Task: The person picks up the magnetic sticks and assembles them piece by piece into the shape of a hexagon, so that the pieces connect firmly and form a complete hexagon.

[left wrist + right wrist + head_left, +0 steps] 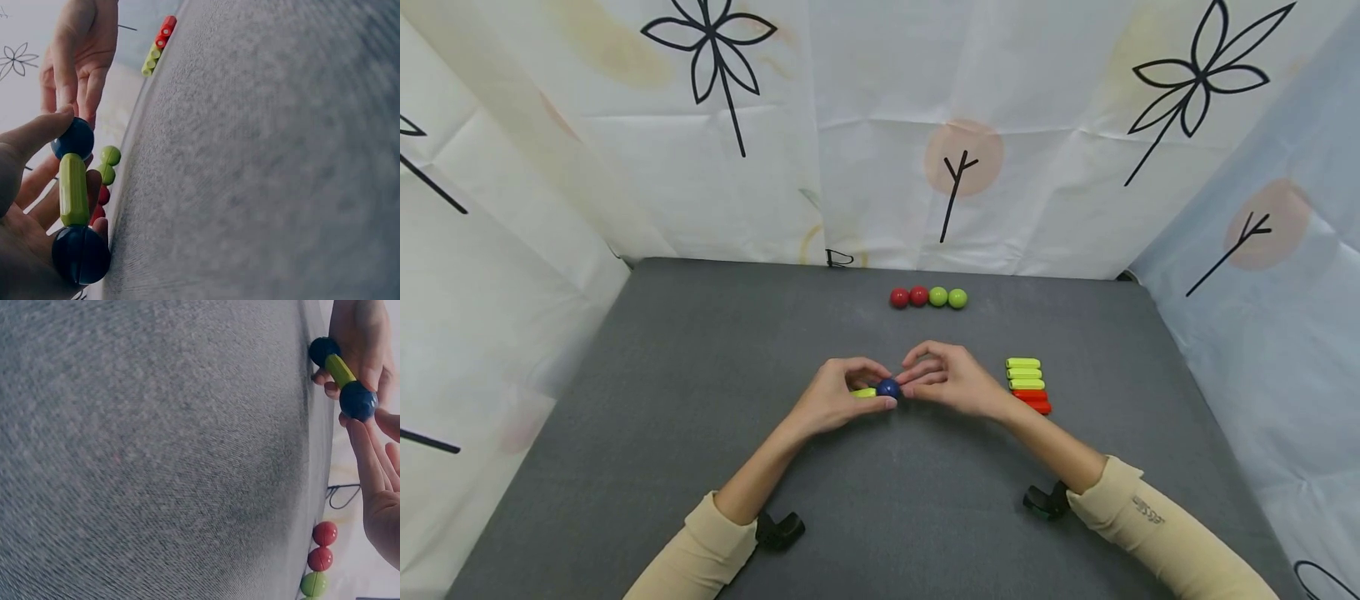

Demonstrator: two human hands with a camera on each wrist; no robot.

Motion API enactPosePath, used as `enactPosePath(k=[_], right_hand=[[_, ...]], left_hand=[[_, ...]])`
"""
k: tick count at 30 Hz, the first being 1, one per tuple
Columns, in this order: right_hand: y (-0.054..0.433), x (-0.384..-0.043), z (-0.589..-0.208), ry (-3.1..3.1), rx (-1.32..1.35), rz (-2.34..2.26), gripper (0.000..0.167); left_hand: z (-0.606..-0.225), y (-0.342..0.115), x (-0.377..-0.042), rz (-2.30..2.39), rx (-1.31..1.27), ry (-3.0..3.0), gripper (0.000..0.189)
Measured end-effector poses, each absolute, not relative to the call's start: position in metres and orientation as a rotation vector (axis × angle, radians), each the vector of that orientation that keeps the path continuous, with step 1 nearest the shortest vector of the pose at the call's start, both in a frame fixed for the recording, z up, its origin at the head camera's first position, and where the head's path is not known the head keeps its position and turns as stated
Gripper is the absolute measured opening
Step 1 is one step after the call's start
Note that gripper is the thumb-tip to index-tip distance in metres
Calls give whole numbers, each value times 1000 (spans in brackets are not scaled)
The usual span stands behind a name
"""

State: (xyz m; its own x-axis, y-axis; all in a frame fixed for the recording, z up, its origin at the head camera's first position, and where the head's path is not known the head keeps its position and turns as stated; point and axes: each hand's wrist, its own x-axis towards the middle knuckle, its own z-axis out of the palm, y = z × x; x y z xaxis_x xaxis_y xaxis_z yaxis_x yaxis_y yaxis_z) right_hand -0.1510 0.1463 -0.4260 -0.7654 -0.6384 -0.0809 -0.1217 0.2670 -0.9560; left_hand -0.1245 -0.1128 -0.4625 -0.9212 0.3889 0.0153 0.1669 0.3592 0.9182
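Note:
My left hand point(844, 392) holds a short yellow-green rod point(74, 190) with a dark blue ball on each end. Its thumb presses against the outer blue ball point(888, 389). The other blue ball point(81, 255) sits by the palm in the left wrist view; the left hand hides it in the head view. From the other side comes my right hand point(951, 379), its extended fingertips at the edge of the outer blue ball. Whether they press on it is hard to tell. The joined piece is held above the grey table point(880, 500).
Two red balls point(909, 297) and two green balls point(947, 297) lie in a row towards the back. Right of the right hand is a stack of yellow-green rods point(1024, 374) and red rods point(1032, 402). Patterned white cloth point(880, 183) hangs behind the table.

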Motion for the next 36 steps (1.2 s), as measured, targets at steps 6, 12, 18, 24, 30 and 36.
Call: enactPosePath(k=[6,12,18,24,30,36], right_hand=[[155,-155,-424,2101,-704,-1569,40],[184,-162,-419,2095,-684,-1658,37],[222,-171,-418,2189,-611,-1633,38],[256,-178,-420,2329,-577,-1512,39],[288,-184,-423,2416,-593,-1420,38],[312,-190,-427,2433,-557,-1358,39]], left_hand=[[-461,-115,-125,1579,497,2408,38],[-458,-116,-124,1536,456,2421,38],[-455,-118,-123,1520,457,2436,36],[-455,-119,-124,1508,468,2440,37],[-456,-119,-124,1507,476,2434,37],[-456,-121,-123,1536,488,2415,38]])
